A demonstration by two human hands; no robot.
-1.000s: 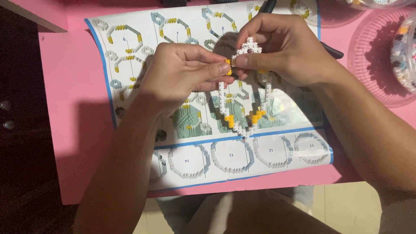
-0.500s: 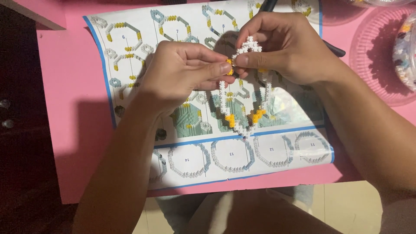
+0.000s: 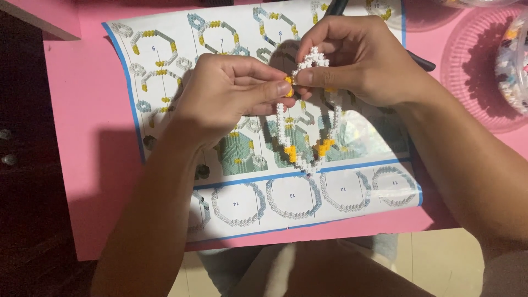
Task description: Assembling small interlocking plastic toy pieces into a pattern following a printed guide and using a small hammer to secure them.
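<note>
Two bare hands meet above the middle of a pink table [image 3: 93, 165], both pinching the top of a loop of small white and yellow building bricks [image 3: 305, 132]. The left hand [image 3: 231, 96] closes thumb and forefinger on a yellow piece at the loop's upper left, and the right hand [image 3: 357, 63] closes its fingertips on the white crown of the loop just beside it, so the two grips nearly touch. The loop hangs down from the fingers toward the near side, its two white strands meeting in yellow clusters at the bottom, over a printed instruction sheet [image 3: 165, 60] with a blue border. The sheet lies flat and takes up most of the tabletop; its near edge runs close to the table's near edge, and bare pink remains to its left. At far right stands a round pink tray [image 3: 473, 71], with the edge of a clear container of mixed small pieces [image 3: 514, 66] at the frame's right border, well apart from the hands. A dark tool [image 3: 421, 59] shows behind the right hand. Beyond the table's left edge the room is dark; pale floor tiles [image 3: 440, 258] show at the near right.
</note>
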